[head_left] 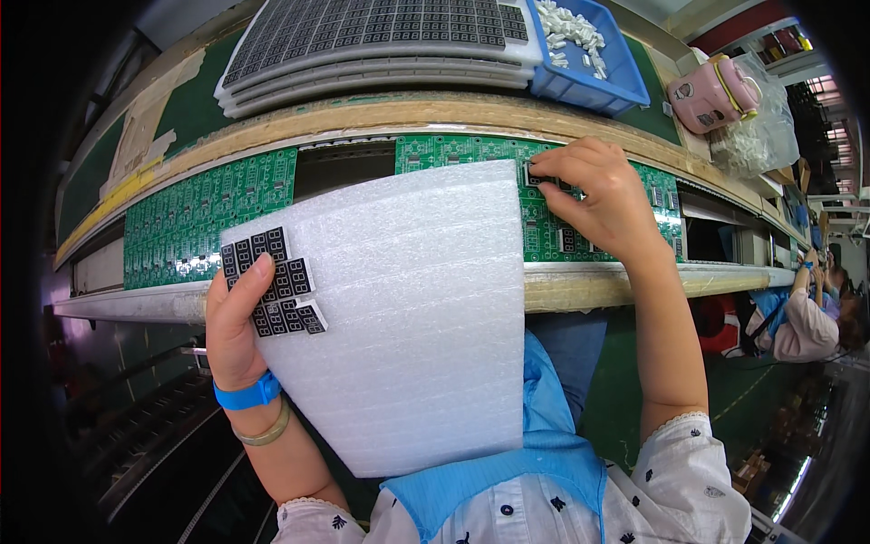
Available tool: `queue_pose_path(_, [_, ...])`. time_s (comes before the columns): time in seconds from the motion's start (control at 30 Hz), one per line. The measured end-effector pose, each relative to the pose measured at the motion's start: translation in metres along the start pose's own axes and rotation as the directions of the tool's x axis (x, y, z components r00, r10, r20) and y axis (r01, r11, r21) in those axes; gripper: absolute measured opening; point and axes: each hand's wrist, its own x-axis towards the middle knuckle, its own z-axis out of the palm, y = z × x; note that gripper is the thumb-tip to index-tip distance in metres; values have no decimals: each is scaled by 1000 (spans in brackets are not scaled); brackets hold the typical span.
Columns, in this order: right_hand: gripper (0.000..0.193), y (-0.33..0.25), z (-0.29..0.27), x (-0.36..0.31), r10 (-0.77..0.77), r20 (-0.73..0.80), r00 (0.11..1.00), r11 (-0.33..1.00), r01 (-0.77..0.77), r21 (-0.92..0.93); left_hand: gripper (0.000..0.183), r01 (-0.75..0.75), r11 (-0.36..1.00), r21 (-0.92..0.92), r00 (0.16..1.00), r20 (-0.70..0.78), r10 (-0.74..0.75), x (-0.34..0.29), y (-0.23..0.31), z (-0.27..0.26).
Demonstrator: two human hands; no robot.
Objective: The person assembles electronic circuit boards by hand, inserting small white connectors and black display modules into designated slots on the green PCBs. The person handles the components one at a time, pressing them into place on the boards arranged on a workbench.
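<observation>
My left hand [237, 313] grips the left edge of a white foam sheet [417, 317], its thumb lying over a cluster of black seven-segment displays [288, 279] stuck in the foam. Over the green circuit board [462, 150] on the right, my right hand [598, 190] pinches a small black seven-segment display [535, 175] between thumb and fingers. That display is at the board's surface; whether it is seated I cannot tell. More displays [568, 239] sit on the same board, partly covered by my hand and the foam.
Another green circuit board [208, 213] lies on the rail at left. Behind stand stacked foam sheets full of displays [381, 36], a blue bin [589, 86] of white parts and a pink container [711, 95]. A person [797, 317] works at far right.
</observation>
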Motion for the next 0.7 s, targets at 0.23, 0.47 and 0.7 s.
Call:
queue_pose_path(0.23, [19, -3, -2, 1, 12, 26, 1000, 1000, -11, -22, 32, -9, 1000, 8, 1000, 11, 9, 0, 0, -2])
queue_pose_path(0.47, [19, -1, -1, 1, 24, 19, 1000, 1000, -24, 15, 33, -13, 1000, 9, 1000, -10, 13, -1, -1, -2])
queue_pose_path(0.7, [18, 3, 1, -1, 78, 2, 997, 990, -77, 122, 25, -47, 999, -5, 993, -109, 46, -2, 0, 16])
